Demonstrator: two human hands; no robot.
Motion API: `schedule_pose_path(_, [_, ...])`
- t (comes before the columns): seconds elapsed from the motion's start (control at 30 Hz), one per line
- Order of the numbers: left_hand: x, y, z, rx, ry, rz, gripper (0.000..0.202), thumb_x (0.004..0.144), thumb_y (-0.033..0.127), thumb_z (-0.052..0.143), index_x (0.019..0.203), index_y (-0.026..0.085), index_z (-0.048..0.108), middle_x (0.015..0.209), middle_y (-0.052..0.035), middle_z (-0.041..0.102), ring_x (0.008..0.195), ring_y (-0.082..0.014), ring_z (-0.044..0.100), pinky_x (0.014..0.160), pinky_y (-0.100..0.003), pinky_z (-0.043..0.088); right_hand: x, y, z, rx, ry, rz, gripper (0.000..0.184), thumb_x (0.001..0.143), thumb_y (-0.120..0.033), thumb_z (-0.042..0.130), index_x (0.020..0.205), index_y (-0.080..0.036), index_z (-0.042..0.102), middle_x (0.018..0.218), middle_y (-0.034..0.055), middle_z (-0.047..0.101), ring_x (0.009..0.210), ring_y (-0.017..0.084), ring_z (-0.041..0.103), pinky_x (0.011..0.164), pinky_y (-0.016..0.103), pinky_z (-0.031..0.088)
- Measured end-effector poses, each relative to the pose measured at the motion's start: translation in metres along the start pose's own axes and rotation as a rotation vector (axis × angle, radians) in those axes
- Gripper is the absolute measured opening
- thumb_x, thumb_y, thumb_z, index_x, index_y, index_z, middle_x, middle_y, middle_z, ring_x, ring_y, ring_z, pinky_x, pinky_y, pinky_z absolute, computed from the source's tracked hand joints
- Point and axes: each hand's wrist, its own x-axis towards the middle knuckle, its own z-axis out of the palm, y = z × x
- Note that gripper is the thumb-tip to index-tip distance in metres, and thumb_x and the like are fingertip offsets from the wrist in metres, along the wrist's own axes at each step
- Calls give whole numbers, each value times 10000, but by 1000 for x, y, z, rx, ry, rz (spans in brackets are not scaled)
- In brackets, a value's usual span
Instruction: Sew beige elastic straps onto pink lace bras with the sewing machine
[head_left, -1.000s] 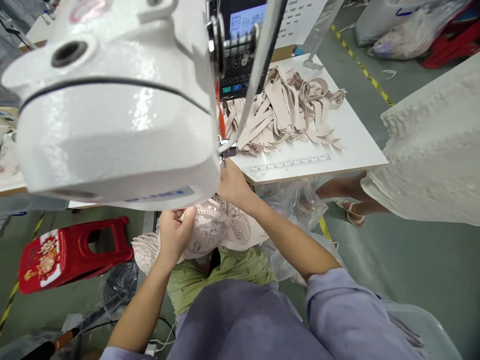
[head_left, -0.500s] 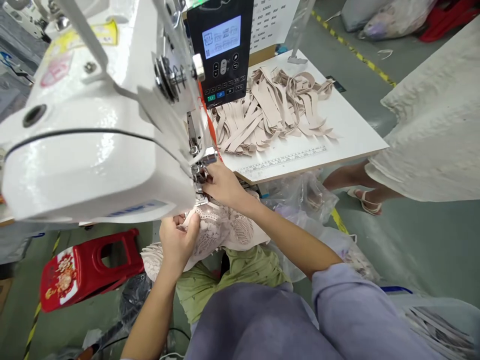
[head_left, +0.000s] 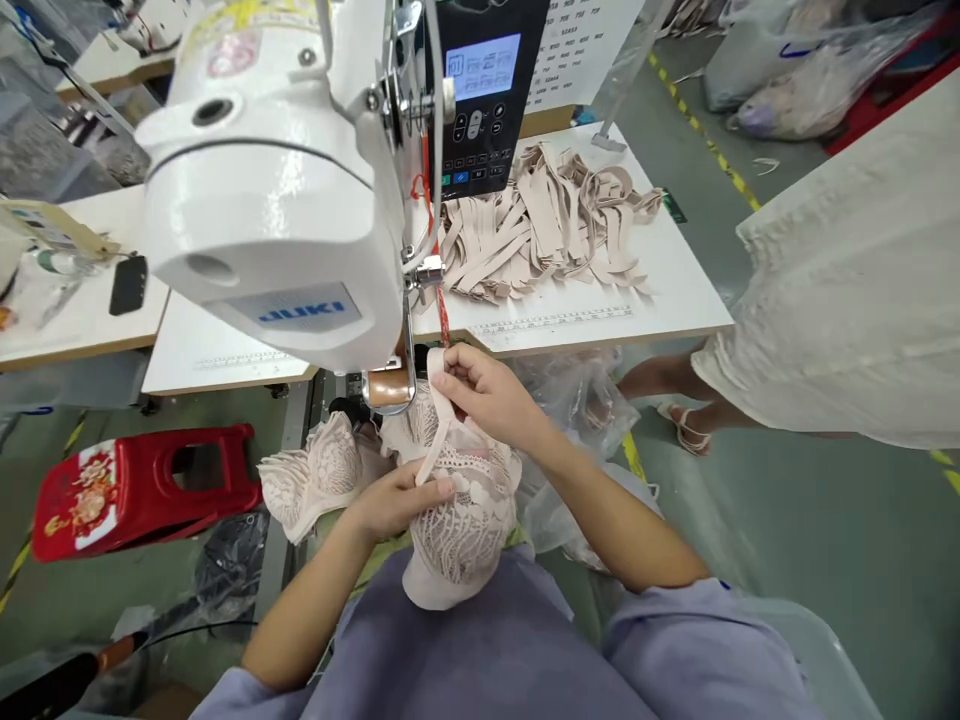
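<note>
A pale pink lace bra [head_left: 457,510] hangs in front of me below the white sewing machine [head_left: 277,210]. My right hand [head_left: 487,390] pinches the top end of its beige strap [head_left: 435,440] just under the needle area. Lower down, my left hand [head_left: 394,505] pinches the same strap against the lace cup. The other cup [head_left: 311,480] droops to the left.
A heap of beige straps [head_left: 540,225] lies on the white table [head_left: 675,290] behind the machine's control panel [head_left: 480,95]. A person in a white skirt [head_left: 847,300] stands at right. A red plastic stool [head_left: 127,490] and plastic bags [head_left: 577,400] sit on the floor.
My head pulled back, so the machine head looms less. Both hands drew the bra down and away from the needle; my left hand shifted right onto the strap.
</note>
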Motion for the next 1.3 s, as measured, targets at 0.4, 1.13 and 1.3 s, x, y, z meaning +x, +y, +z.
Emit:
schedule_pose_path(0.4, [-1,-11,12,-136,-230,-2,687,784,518,757,1341,145,608,1108,-168,734,1125,-341,663,985,-486,484,-23,-15,-6,14,-4,54,181,925,-367,590,858,-215,518,657,-61,524,492,86,554,501,241,451])
schedule_pose_path(1.13, [51,46,15,507,244,341,425,871,551,604,730,152,640,662,5,569,651,-145,506,636,-259,418,-7,23,-22,52,234,79,280,842,-464,634,824,-209,517,576,-85,509,445,85,501,462,221,412])
schedule_pose_path(1.3, [74,63,33,468,241,366,442,883,573,557,808,152,668,710,-8,594,657,-147,515,612,-245,408,-20,30,-49,236,290,75,354,834,-536,648,912,-192,613,792,1,649,665,112,597,668,255,496])
